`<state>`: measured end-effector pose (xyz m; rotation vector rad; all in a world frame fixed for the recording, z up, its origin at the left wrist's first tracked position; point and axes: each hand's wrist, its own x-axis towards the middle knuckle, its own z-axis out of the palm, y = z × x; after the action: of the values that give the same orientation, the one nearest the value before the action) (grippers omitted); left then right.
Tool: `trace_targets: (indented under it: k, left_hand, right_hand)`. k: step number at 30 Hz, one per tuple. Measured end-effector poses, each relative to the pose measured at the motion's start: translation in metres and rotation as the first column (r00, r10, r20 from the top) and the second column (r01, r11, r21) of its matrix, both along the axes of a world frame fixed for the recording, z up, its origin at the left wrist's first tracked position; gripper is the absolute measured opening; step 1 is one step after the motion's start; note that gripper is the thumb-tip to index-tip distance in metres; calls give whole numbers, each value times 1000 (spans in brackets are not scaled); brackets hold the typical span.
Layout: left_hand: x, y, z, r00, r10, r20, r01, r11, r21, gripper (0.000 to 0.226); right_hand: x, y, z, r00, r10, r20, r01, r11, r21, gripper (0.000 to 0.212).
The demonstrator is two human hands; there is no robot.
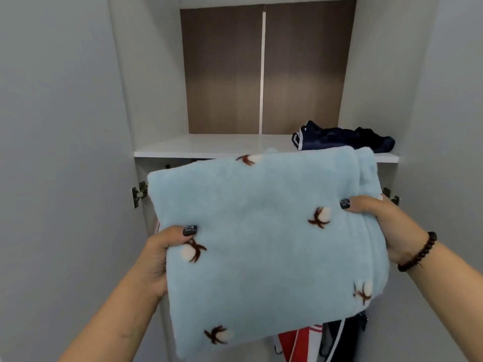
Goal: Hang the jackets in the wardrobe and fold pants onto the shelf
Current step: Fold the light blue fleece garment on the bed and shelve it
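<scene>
I hold a folded pair of light blue fleece pants (pixel 264 244), printed with small brown and white cotton flowers, in front of the open wardrobe. My left hand (pixel 162 254) grips its left edge, thumb on top. My right hand (pixel 384 226) grips its right edge, thumb on top and a bead bracelet on the wrist. The bundle's top edge reaches the front lip of the white shelf (pixel 209 147). A folded dark navy garment (pixel 345 138) lies on the shelf's right side.
The wardrobe has a brown back panel (pixel 222 74) and grey side walls. Open doors stand on both sides, with hinges (pixel 139 193) at the left. Below the shelf, red and white (pixel 295 343) and dark garments (pixel 339 340) hang.
</scene>
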<state>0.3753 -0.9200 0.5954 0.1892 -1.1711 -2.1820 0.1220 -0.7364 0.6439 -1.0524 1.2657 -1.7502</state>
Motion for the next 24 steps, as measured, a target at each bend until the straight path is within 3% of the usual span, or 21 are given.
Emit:
trace_targets:
  k: [2, 4, 7, 8, 10, 11, 12, 17, 24]
  left_hand:
    - [-17, -23, 17, 997, 27, -76, -31, 998, -57, 62]
    - [-35, -47, 34, 987, 57, -153, -71, 993, -90, 10]
    - [-69, -98, 54, 967, 104, -234, -132, 985, -110, 65]
    - [-80, -113, 64, 962, 98, -255, -133, 984, -123, 62]
    - [-103, -144, 85, 949, 15, -314, -72, 983, -171, 22]
    - [-114, -155, 96, 945, -21, -326, -45, 980, -194, 18]
    - [-127, -165, 104, 943, -52, -328, -22, 975, -220, 29]
    - [-196, -194, 149, 915, -182, -359, 75, 953, -294, 34]
    - [-301, -212, 187, 915, -239, -326, 128, 936, -326, 36]
  right_hand:
    - [-13, -26, 15, 1000, -26, -17, 25, 999, -46, 38]
    - [-26, -54, 30, 998, -58, -41, 54, 995, -81, 33]
    - [-47, -97, 56, 991, -109, -78, 100, 989, -110, 33]
    - [-55, -110, 66, 988, -129, -89, 118, 986, -116, 35]
    - [-73, -132, 86, 977, -167, -129, 151, 981, -124, 41]
    - [-84, -141, 96, 968, -196, -157, 177, 976, -129, 41]
    - [-94, -149, 106, 953, -239, -185, 216, 967, -134, 40]
    - [-151, -173, 158, 842, -460, -281, 426, 888, -174, 51]
    - [-221, -171, 203, 671, -645, -365, 654, 747, -117, 33]
